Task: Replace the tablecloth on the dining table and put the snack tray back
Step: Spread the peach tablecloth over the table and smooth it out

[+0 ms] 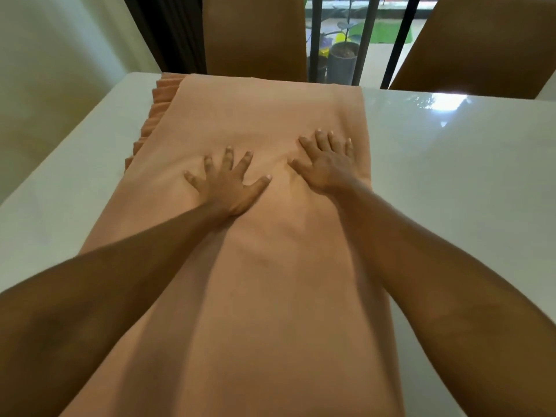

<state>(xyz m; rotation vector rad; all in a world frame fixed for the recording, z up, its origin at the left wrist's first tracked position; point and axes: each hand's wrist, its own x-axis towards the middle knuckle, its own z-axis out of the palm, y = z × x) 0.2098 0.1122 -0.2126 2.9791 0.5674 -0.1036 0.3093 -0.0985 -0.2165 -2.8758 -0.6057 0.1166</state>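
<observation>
Tablecloth first: a peach-orange fabric tablecloth (270,115), folded into a long band, lies along the middle of the glossy white counter (451,182). It runs from the edge nearest me to the far edge, and bare counter shows on both sides of it. Along the band's far left side the folded layers stick out as a stack of small pleats. Its right side is one straight edge.

Beyond the far edge of the counter stand two brown upholstered chairs. The left chair (255,34) is straight behind the cloth and the right chair (481,40) is off to the side. A dark pleated curtain (168,28) hangs to the left of the first.

Both my forearms reach out over the near half of the cloth. My left hand (228,188) lies palm down on the tablecloth, a little left of the band's middle line. Its fingers are straight and splayed wide, and its thumb stretches out to the right.

My right hand (326,164) lies palm down too, slightly farther from me, with its fingers straight and closer together. Its little finger is just inside the cloth's right edge, and its thumb points left toward my other hand. The two thumbs are near each other but apart.

Both hands rest flat on top, with cloth beneath them, ahead of the fingertips and back under my wrists. Small creases show in the fabric between them.

Between the chairs, behind dark bars, stands a grey round pot (341,63) holding a green plant.
</observation>
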